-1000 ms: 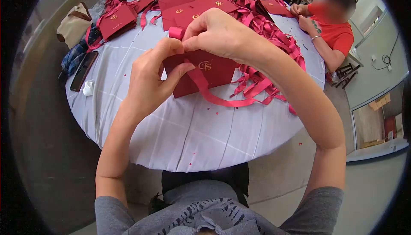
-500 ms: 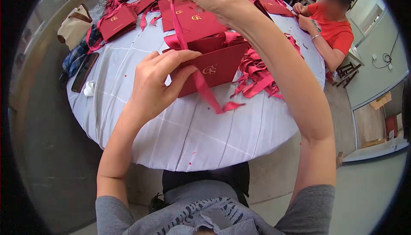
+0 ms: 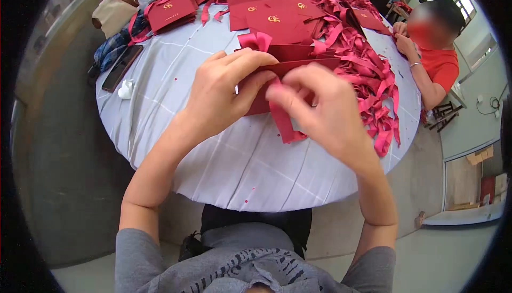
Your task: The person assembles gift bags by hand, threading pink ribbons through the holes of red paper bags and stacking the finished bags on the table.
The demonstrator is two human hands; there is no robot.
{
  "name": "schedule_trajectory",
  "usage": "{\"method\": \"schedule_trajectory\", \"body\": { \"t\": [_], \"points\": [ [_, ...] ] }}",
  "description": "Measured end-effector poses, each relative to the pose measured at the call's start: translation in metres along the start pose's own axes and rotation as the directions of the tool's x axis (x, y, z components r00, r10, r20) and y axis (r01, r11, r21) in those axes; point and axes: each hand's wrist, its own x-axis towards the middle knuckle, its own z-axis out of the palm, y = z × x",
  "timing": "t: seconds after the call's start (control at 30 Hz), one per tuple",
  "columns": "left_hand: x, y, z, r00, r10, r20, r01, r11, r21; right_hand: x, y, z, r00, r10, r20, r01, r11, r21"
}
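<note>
1. The cloth-covered counter (image 3: 224, 170) carries a heap of loose ribbons (image 3: 373, 74).
2. A red gift bag (image 3: 298, 64) lies mid-counter.
3. The left hand (image 3: 224, 93) is pinched closed on the bag's edge.
4. The right hand (image 3: 325, 111) is blurred and half curled at the bag's ribbon (image 3: 284, 126); whether it grips is unclear.

Soft, even daylight fills the scene, brightest on the pale tabletop (image 3: 240, 170), where shadows stay faint. Fisheye distortion bends the edges into a black vignette. The right hand (image 3: 320, 109) is smeared by motion blur.

Dark red bag (image 3: 288, 69) — gold logo, red ribbons (image 3: 373, 74), pale grey tablecloth (image 3: 224, 165)
</note>
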Motion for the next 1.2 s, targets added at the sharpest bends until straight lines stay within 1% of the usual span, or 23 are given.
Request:
{"method": "schedule_trajectory", "body": {
  "t": [0.03, 0.13, 0.2, 0.23, 0.33, 0.37, 0.4, 0.47, 0.53, 0.6, 0.63, 0.7, 0.73, 0.8, 0.83, 0.9, 0.97, 1.03, 1.07, 1.1, 1.13, 1.17, 1.2],
  "points": [
    [0.001, 0.001, -0.001, 1.000, -0.011, 0.009, 0.010, 0.999, 0.036, -0.009, 0.006, 0.002, 0.996, -0.019, 0.086, 0.020, 1.000, -0.007],
    [0.006, 0.008, -0.003, 0.996, -0.078, 0.040, 0.073, 0.991, 0.108, -0.030, 0.010, -0.003, 0.961, 0.157, 0.226, -0.222, 0.928, 0.299],
    [0.010, 0.007, -0.003, 0.993, 0.114, -0.028, -0.098, 0.934, 0.345, -0.040, 0.019, -0.009, 0.921, 0.270, 0.281, -0.376, 0.803, 0.461],
    [0.013, 0.012, -0.004, 0.995, 0.096, 0.002, -0.089, 0.907, 0.412, -0.044, 0.019, -0.016, 0.877, 0.339, 0.340, -0.464, 0.781, 0.418],
    [0.027, 0.020, -0.005, 0.985, 0.146, 0.088, -0.169, 0.900, 0.403, -0.057, 0.032, -0.025, 0.917, 0.282, 0.282, -0.388, 0.798, 0.462],
    [0.028, 0.021, -0.005, 0.979, 0.105, 0.174, -0.165, 0.909, 0.382, -0.060, 0.035, -0.028, 0.914, 0.292, 0.283, -0.399, 0.776, 0.489],
    [0.030, 0.023, -0.003, 0.979, 0.104, 0.178, -0.166, 0.910, 0.380, -0.063, 0.037, -0.031, 0.913, 0.295, 0.282, -0.401, 0.773, 0.491],
    [0.037, 0.027, 0.002, 0.945, 0.109, 0.309, -0.222, 0.907, 0.357, -0.067, 0.041, -0.037, 0.915, 0.298, 0.272, -0.387, 0.839, 0.381],
    [0.044, 0.030, 0.003, 0.934, 0.083, 0.349, -0.219, 0.902, 0.372, -0.072, 0.043, -0.043, 0.907, 0.318, 0.275, -0.406, 0.834, 0.374],
    [0.050, 0.030, 0.007, 0.921, 0.029, 0.389, -0.134, 0.960, 0.245, -0.076, 0.046, -0.048, 0.881, 0.402, 0.249, -0.470, 0.802, 0.368],
    [0.051, 0.029, 0.011, 0.922, 0.022, 0.386, -0.127, 0.960, 0.248, -0.078, 0.048, -0.049, 0.905, 0.380, 0.190, -0.425, 0.810, 0.405],
    [0.051, 0.023, 0.019, 0.899, -0.148, 0.412, -0.006, 0.937, 0.350, -0.077, 0.048, -0.054, 0.887, 0.448, 0.115, -0.440, 0.739, 0.510],
    [0.051, 0.017, 0.022, 0.901, -0.153, 0.406, 0.000, 0.936, 0.352, -0.078, 0.053, -0.056, 0.892, 0.449, 0.051, -0.407, 0.749, 0.523],
    [0.052, 0.007, 0.025, 0.956, -0.013, 0.294, -0.056, 0.973, 0.225, -0.075, 0.049, -0.058, 0.883, 0.464, -0.074, -0.349, 0.751, 0.560],
    [0.054, 0.003, 0.025, 0.957, -0.016, 0.291, -0.052, 0.973, 0.225, -0.073, 0.048, -0.059, 0.872, 0.481, -0.088, -0.336, 0.721, 0.606],
    [0.063, 0.005, 0.017, 0.949, -0.110, 0.294, 0.102, 0.994, 0.044, -0.069, 0.043, -0.064, 0.873, 0.471, -0.126, -0.310, 0.736, 0.602],
    [0.066, 0.003, 0.010, 0.937, -0.162, 0.311, 0.148, 0.987, 0.067, -0.066, 0.041, -0.068, 0.869, 0.467, -0.163, -0.284, 0.742, 0.607],
    [0.061, -0.010, 0.012, 0.935, -0.219, 0.278, 0.257, 0.961, -0.106, -0.064, 0.043, -0.070, 0.862, 0.466, -0.200, -0.267, 0.752, 0.603],
    [0.060, -0.015, 0.012, 0.937, -0.227, 0.267, 0.262, 0.959, -0.105, -0.063, 0.045, -0.071, 0.847, 0.473, -0.242, -0.253, 0.759, 0.600],
    [0.059, -0.019, 0.012, 0.915, -0.259, 0.310, 0.321, 0.931, -0.171, -0.065, 0.047, -0.075, 0.864, 0.452, -0.222, -0.232, 0.749, 0.620],
    [0.057, -0.023, 0.013, 0.890, -0.286, 0.354, 0.381, 0.895, -0.234, -0.063, 0.047, -0.076, 0.851, 0.450, -0.269, -0.201, 0.753, 0.626],
    [0.056, -0.026, 0.014, 0.892, -0.297, 0.341, 0.388, 0.891, -0.237, -0.062, 0.046, -0.077, 0.837, 0.449, -0.314, -0.170, 0.757, 0.631],
    [0.056, -0.028, 0.016, 0.866, -0.307, 0.396, 0.446, 0.831, -0.332, -0.062, 0.048, -0.079, 0.850, 0.419, -0.320, -0.122, 0.747, 0.653]
  ]
}}
